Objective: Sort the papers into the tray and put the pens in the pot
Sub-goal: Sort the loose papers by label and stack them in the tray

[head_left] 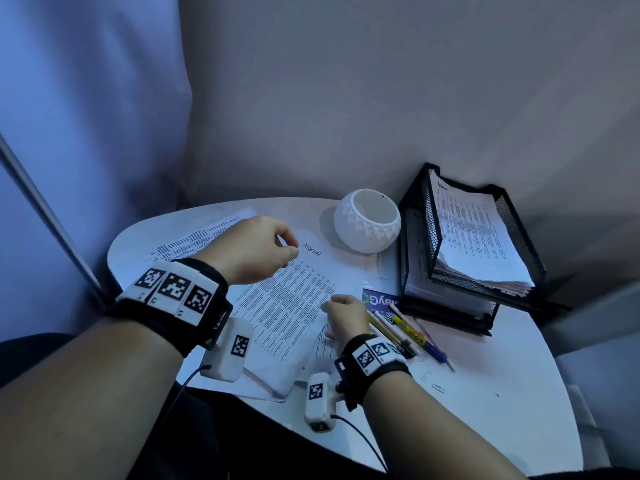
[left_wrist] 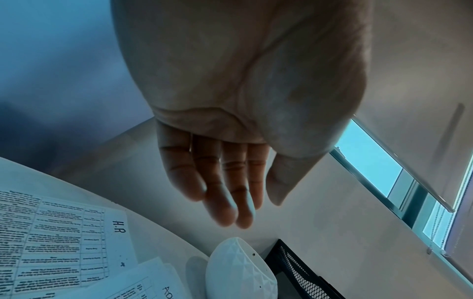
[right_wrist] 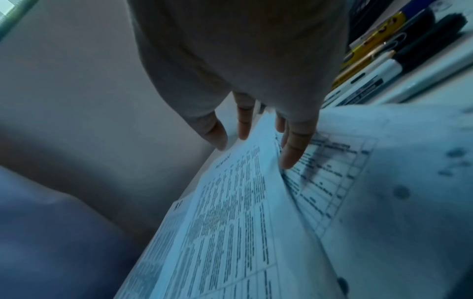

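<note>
Several printed papers (head_left: 294, 299) lie overlapping on the white table, also seen from the right wrist (right_wrist: 230, 222). My left hand (head_left: 291, 245) hovers over their far end near the white pot (head_left: 367, 225), fingers relaxed and holding nothing (left_wrist: 245, 210). My right hand (head_left: 332, 313) rests its straight fingers (right_wrist: 289, 157) at the right edge of the top sheet, which is slightly lifted there. Several pens and pencils (head_left: 405, 327) lie just right of that hand. The black mesh tray (head_left: 433, 233) at the back right holds stacked papers.
A blue card (head_left: 379, 299) lies between the papers and the tray. Paper clips (head_left: 438, 388) lie on the table (head_left: 485, 427) at the right. Walls close in behind the table. The pot (left_wrist: 238, 273) looks empty.
</note>
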`<state>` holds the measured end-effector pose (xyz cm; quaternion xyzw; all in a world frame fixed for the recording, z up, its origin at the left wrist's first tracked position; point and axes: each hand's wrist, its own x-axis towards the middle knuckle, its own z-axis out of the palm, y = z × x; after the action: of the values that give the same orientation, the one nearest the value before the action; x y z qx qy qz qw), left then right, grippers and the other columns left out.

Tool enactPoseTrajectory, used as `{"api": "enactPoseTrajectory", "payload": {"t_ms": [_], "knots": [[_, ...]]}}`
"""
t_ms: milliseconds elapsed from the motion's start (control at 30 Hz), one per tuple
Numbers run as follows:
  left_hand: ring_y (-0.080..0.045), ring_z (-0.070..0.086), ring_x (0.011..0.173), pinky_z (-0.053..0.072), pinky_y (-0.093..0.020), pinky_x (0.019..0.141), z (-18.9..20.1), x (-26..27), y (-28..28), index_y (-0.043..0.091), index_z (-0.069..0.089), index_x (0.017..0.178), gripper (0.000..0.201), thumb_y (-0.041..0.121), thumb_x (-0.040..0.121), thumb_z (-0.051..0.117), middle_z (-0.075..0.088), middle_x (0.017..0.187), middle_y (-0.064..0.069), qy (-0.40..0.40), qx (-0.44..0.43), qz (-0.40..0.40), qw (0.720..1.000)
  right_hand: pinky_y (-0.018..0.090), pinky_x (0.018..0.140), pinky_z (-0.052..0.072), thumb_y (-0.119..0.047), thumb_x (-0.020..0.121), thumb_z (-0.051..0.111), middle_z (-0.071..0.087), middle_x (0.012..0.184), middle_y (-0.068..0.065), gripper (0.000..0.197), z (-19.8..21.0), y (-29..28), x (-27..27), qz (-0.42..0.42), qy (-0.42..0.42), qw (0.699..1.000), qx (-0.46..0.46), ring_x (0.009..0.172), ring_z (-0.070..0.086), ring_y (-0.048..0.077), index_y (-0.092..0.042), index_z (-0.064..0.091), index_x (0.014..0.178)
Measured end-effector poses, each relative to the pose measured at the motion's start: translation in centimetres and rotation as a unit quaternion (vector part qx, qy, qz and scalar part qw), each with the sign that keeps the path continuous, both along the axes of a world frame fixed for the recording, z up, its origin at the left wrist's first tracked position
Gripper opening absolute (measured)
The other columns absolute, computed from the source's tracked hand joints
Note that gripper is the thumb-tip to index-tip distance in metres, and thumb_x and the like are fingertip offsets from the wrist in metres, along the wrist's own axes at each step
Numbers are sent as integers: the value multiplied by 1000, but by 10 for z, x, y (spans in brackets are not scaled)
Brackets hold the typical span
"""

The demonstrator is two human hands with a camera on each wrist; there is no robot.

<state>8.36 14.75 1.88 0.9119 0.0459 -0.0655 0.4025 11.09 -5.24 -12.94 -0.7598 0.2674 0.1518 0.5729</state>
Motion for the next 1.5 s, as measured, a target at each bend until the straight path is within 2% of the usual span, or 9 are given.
{"api": "enactPoseTrajectory", "payload": {"t_ms": [233,333,467,667,833,1067,1200,1400,1500], "knots": [[-10,71,63,58,-31,72,1,0,2,31,71,92,8,34,96,65,77,78,9,-7,2,-4,1000,44,82,59,-10,89,66,66,92,5,13,8,19,-4,-34,34,996,69,80,57,21,-20,74,87],[-12,72,63,62,-37,76,0,0,3,30,72,92,7,32,95,66,77,76,9,-13,-4,-3,1000,40,83,60,-9,88,67,65,109,7,20,11,20,0,-77,66,989,109,93,65,28,-12,73,107],[-9,71,64,60,-33,75,-1,0,3,30,72,95,7,34,95,66,77,77,9,-10,2,2,1000,25,45,41,-8,88,68,44,66,-3,21,5,23,4,-79,82,987,115,50,38,18,-8,65,108],[-7,70,64,57,-30,75,-2,3,3,32,71,92,7,34,95,65,77,79,10,-4,4,4,1000,42,75,64,-14,75,85,73,74,7,17,-8,22,8,-56,16,998,-3,69,68,27,-18,72,65],[-7,71,67,57,-30,74,-3,2,4,32,71,92,8,34,96,64,77,79,10,9,9,6,1000,28,62,51,-22,76,86,65,89,4,43,-8,4,6,-51,-37,993,-102,71,64,19,-18,49,98],[-19,75,72,54,-28,69,0,-2,-1,30,70,95,8,31,96,63,77,82,8,23,13,14,1000,31,66,53,-22,98,62,70,76,-2,24,2,-32,-3,60,-97,970,-214,68,65,20,-24,62,74],[-13,72,81,49,-29,71,-5,-2,1,30,72,104,13,33,95,64,75,89,11,22,30,30,999,41,75,60,-10,99,60,77,78,3,29,20,-56,-8,-9,-175,982,-72,74,70,28,-18,73,75],[-26,58,128,45,-42,109,-6,-2,0,28,36,157,84,49,87,77,55,148,-5,-1,11,80,997,32,68,58,0,101,56,75,85,5,20,76,-64,-16,-11,-244,949,199,73,66,17,-8,73,94],[-27,59,131,46,-48,111,-2,-2,-2,25,34,157,90,43,84,83,58,146,-5,-16,-74,94,993,34,64,57,-5,103,54,73,84,6,17,93,-59,-16,10,-235,936,262,67,66,16,-8,69,98]]}}
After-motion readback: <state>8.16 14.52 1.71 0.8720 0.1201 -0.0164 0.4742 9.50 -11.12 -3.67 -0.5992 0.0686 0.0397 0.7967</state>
